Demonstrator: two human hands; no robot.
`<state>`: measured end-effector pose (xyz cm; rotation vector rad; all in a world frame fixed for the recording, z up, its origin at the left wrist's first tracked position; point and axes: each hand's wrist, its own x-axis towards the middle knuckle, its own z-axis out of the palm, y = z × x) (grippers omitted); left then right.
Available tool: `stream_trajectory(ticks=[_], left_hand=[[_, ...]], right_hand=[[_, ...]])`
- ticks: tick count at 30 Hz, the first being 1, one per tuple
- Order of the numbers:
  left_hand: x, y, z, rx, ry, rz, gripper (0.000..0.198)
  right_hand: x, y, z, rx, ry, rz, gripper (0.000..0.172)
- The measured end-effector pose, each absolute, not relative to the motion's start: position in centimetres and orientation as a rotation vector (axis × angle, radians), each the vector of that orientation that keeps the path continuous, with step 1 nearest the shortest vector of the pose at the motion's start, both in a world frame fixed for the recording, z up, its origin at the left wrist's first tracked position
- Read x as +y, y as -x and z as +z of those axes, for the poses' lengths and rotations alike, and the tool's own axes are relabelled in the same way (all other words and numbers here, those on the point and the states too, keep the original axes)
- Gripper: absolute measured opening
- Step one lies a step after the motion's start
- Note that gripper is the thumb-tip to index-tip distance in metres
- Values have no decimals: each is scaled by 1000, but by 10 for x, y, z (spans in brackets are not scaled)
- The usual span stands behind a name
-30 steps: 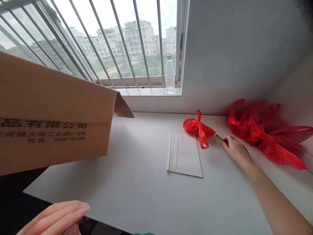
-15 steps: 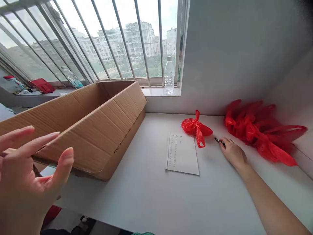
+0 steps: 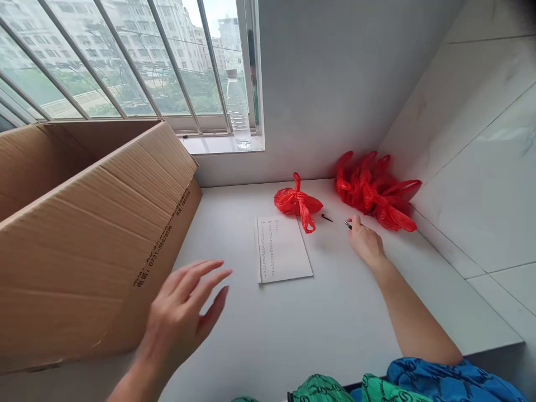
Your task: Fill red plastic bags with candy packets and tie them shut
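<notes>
My left hand [image 3: 184, 315] hovers over the white table [image 3: 318, 329] with fingers spread, holding nothing, just right of a large open cardboard box [image 3: 87, 223] lying on its side. My right hand [image 3: 365, 243] rests on the table farther back, fingers curled on a small dark pen-like thing [image 3: 348, 224]. A second small dark piece [image 3: 327, 218] lies just left of it. A knotted red plastic bag [image 3: 298, 202] sits beside a printed sheet of paper [image 3: 282, 255].
A heap of red plastic bags [image 3: 372, 190] fills the back right corner against the tiled wall. A clear water bottle [image 3: 238, 109] stands on the windowsill by the barred window. The table's front edge is near my body.
The box came down from the air onto the table's left side. My left hand let it go and moved right. A dark piece now lies apart from my right hand.
</notes>
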<state>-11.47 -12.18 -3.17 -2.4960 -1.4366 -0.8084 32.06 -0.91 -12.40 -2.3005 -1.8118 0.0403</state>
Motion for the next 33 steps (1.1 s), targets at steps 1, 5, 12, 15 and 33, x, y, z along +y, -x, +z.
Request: stream_trajectory(ticks=[1,5,12,15,33], left_hand=[[-109,103,-50,-1375,2623,-667,37],[-64,74,-108,-1214,2851,-341,49],[-68,68,-121,-1125,2891,-416,66],[-75,65,-119,-1078,2954,-463,64],[-59,82,-122,-1676,2839,-821,36]], right_hand=[[-17,-321,-119,-1776,2233,148,31],[-53,-315,-103,-1560,1781,605,23],[-96,-276,-109,-1336,1450,787,35],[-97,-247,-110,-1324,1418,894,31],[-33,-191,-118,-1613,1606,488,32]])
